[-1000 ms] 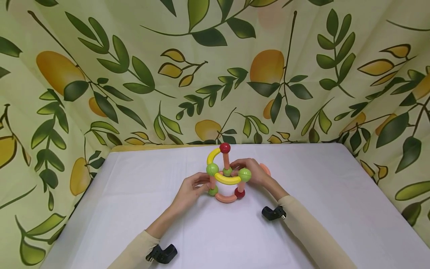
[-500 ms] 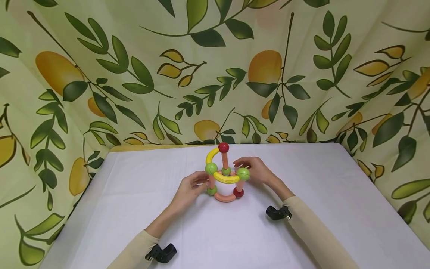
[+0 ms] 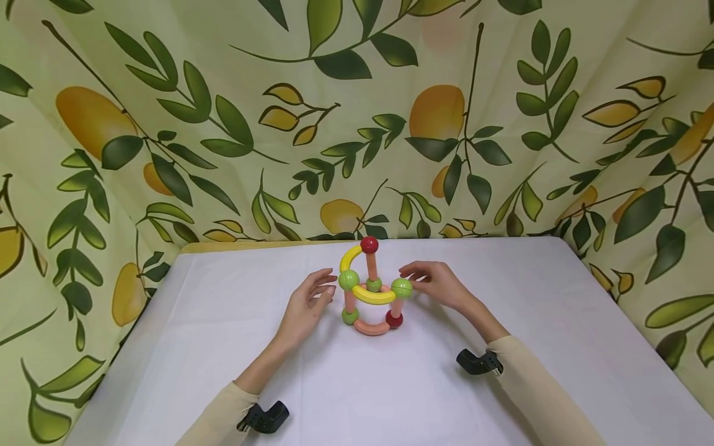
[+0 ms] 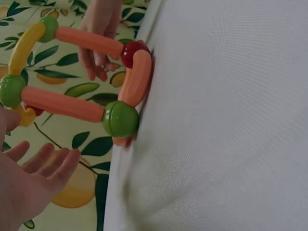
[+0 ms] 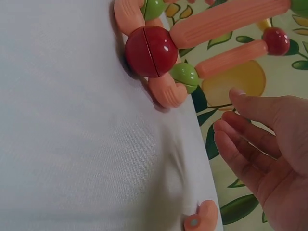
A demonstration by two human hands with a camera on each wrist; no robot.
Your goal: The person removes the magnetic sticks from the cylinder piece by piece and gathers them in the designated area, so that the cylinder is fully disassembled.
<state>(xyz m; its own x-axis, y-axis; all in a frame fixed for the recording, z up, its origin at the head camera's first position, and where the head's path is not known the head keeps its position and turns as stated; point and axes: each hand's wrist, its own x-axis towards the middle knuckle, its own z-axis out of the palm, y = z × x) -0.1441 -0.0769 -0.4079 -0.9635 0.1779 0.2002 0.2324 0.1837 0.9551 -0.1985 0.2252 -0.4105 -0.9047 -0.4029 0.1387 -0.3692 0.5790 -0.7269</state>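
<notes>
A toy structure of magnetic balls and rods (image 3: 372,328) stands upright on the white cloth in the head view. Three upright salmon rods (image 4: 62,103) join its curved salmon base to upper balls; yellow curved rods (image 3: 375,296) link the tops. A red ball (image 3: 369,244) sits highest. My left hand (image 3: 301,310), fingers loosely extended, is just left of it, and the left wrist view shows a gap between fingers and rods. On the other side my right hand (image 3: 440,284) hovers with relaxed fingers near the right green ball (image 3: 401,288), holding nothing.
A loose curved salmon rod (image 5: 207,216) lies on the cloth near my right hand, and that hand hides it in the head view. The white table (image 3: 195,347) ends at the back against a leaf-and-fruit patterned curtain (image 3: 234,155).
My left hand has let go of the left upright rod and drawn back to the left. My right hand has moved right, away from the structure, which stays standing.
</notes>
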